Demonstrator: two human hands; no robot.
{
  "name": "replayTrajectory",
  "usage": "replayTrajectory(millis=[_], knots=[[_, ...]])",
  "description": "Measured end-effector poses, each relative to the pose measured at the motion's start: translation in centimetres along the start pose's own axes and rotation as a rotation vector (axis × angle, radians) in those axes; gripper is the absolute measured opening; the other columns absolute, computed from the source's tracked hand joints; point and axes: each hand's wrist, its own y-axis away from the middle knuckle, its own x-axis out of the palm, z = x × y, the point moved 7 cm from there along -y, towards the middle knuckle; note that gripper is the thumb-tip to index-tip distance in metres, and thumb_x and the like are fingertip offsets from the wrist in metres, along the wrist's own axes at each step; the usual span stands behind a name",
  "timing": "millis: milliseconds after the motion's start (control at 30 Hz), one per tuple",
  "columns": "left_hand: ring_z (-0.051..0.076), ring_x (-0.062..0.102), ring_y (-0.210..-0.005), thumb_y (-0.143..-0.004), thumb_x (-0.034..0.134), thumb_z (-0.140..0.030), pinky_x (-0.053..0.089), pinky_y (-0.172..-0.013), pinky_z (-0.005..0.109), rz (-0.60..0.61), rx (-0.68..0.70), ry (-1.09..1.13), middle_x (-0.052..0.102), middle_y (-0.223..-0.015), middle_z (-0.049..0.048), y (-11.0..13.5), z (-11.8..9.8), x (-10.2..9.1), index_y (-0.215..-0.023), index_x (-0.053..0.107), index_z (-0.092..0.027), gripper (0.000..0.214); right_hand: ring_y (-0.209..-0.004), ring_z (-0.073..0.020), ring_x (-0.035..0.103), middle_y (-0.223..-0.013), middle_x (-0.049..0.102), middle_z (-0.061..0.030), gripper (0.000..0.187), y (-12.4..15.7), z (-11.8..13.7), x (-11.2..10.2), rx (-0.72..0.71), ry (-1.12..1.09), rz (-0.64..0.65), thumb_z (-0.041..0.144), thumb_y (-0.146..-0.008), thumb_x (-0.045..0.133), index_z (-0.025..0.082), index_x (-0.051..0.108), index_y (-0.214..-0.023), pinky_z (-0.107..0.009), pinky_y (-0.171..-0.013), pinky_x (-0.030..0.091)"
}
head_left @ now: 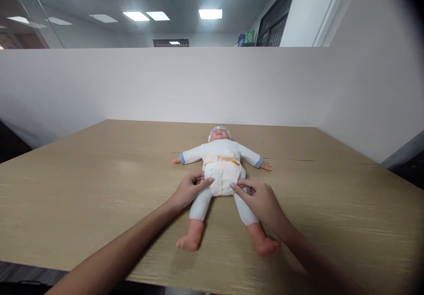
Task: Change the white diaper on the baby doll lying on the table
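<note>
A baby doll (pixel 221 153) lies on its back on the wooden table (pixel 82 189), arms spread, legs pointing toward me. It wears a white top, white leggings, a cap and a white diaper (pixel 223 178) with a yellow-orange waistband. My left hand (pixel 190 189) rests at the diaper's left leg edge, fingertips pinching or pressing the fabric. On the other side, my right hand (pixel 260 200) touches the diaper's lower right edge with thumb and forefinger, lying over the doll's thigh.
A white partition wall (pixel 165 83) stands behind the table's far edge and along the right side. The table's near edge runs just below my forearms. Ceiling lights and a dark window frame show above the partition.
</note>
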Motion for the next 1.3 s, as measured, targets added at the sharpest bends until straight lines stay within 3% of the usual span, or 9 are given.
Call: replayTrajectory(millis=[167, 333, 500, 633, 733, 967, 1133, 1233, 1300], knots=[[0.016, 0.060, -0.071, -0.075, 0.085, -0.058, 0.043, -0.063, 0.026, -0.108, 0.009, -0.047, 0.070, -0.077, 0.0024, 0.2, -0.3, -0.6, -0.081, 0.072, -0.015, 0.045, -0.084, -0.0296, 0.064, -0.086, 0.076, -0.0069, 0.024, 0.5, 0.8, -0.5, -0.128, 0.118, -0.147, 0.049, -0.090, 0.072, 0.027, 0.081, -0.087, -0.043, -0.078, 0.050], [0.018, 0.063, -0.076, -0.076, 0.085, -0.052, 0.046, -0.069, 0.029, -0.242, 0.080, -0.193, 0.073, -0.084, 0.0027, 0.8, -0.8, -1.3, -0.093, 0.070, -0.017, 0.041, -0.091, -0.0280, 0.063, -0.094, 0.070, -0.0070, 0.022, 0.6, 1.5, -0.6, -0.225, 0.137, -0.179, 0.045, -0.092, 0.072, 0.026, 0.075, -0.082, -0.043, -0.085, 0.050], [0.020, 0.061, -0.091, -0.087, 0.078, -0.042, 0.050, -0.087, 0.035, -0.356, 0.402, -0.497, 0.069, -0.106, 0.0052, 1.7, -2.8, -1.8, -0.105, 0.061, -0.021, 0.033, -0.076, -0.0220, 0.059, -0.085, 0.065, -0.0022, 0.023, 0.4, 1.2, -0.8, -0.179, 0.130, -0.196, 0.044, -0.094, 0.069, 0.025, 0.061, -0.084, -0.037, -0.073, 0.048], [0.027, 0.050, -0.135, -0.102, 0.059, -0.035, 0.038, -0.117, 0.045, -0.245, 0.593, -0.601, 0.058, -0.142, 0.0116, 1.9, -3.7, -1.0, -0.134, 0.056, -0.023, 0.034, -0.091, -0.0263, 0.062, -0.103, 0.068, -0.0063, 0.019, 0.1, 1.5, -2.1, -0.283, 0.126, -0.347, 0.042, -0.097, 0.063, 0.025, 0.060, -0.104, -0.041, -0.087, 0.050], [0.026, 0.040, -0.148, -0.107, 0.050, -0.034, 0.029, -0.125, 0.046, -0.157, 0.609, -0.660, 0.047, -0.157, 0.0114, 1.1, -4.2, -0.5, -0.149, 0.047, -0.025, 0.043, -0.108, -0.0287, 0.061, -0.116, 0.068, -0.0090, 0.022, -0.5, 1.3, -2.4, -0.354, 0.102, -0.376, 0.038, -0.099, 0.060, 0.025, 0.060, -0.116, -0.046, -0.100, 0.049], [0.028, 0.045, -0.143, -0.110, 0.037, -0.036, 0.031, -0.122, 0.047, 0.012, 0.706, -0.820, 0.055, -0.155, 0.0094, -1.2, -5.0, 0.3, -0.151, 0.052, -0.024, 0.045, -0.124, -0.0257, 0.063, -0.130, 0.072, -0.0088, 0.029, -2.8, 0.8, -0.8, -0.407, 0.010, -0.194, 0.035, -0.105, 0.052, 0.023, 0.068, -0.126, -0.047, -0.112, 0.046], [0.029, 0.044, -0.140, -0.109, 0.034, -0.036, 0.031, -0.121, 0.048, 0.035, 0.746, -0.826, 0.055, -0.153, 0.0105, -1.9, -4.4, 0.1, -0.154, 0.051, -0.023, 0.049, -0.125, -0.0244, 0.065, -0.130, 0.074, -0.0065, 0.032, -4.2, 0.7, -1.1, -0.460, 0.003, -0.112, 0.038, -0.106, 0.050, 0.025, 0.075, -0.121, -0.046, -0.113, 0.047], [0.031, 0.044, -0.138, -0.109, 0.032, -0.038, 0.031, -0.120, 0.050, 0.049, 0.714, -0.819, 0.055, -0.151, 0.0104, -2.3, -4.0, 0.1, -0.155, 0.050, -0.026, 0.051, -0.115, -0.0240, 0.069, -0.119, 0.077, -0.0055, 0.032, -5.2, 0.0, -1.2, -0.406, -0.038, -0.120, 0.041, -0.106, 0.051, 0.027, 0.080, -0.110, -0.044, -0.107, 0.052], [0.032, 0.043, -0.138, -0.109, 0.030, -0.040, 0.031, -0.120, 0.051, 0.054, 0.686, -0.816, 0.055, -0.150, 0.0099, -2.4, -3.8, 0.1, -0.155, 0.051, -0.028, 0.052, -0.115, -0.0241, 0.068, -0.118, 0.076, -0.0063, 0.032, -5.3, -0.2, -1.1, -0.406, -0.044, -0.158, 0.041, -0.105, 0.053, 0.027, 0.079, -0.114, -0.043, -0.107, 0.053]])
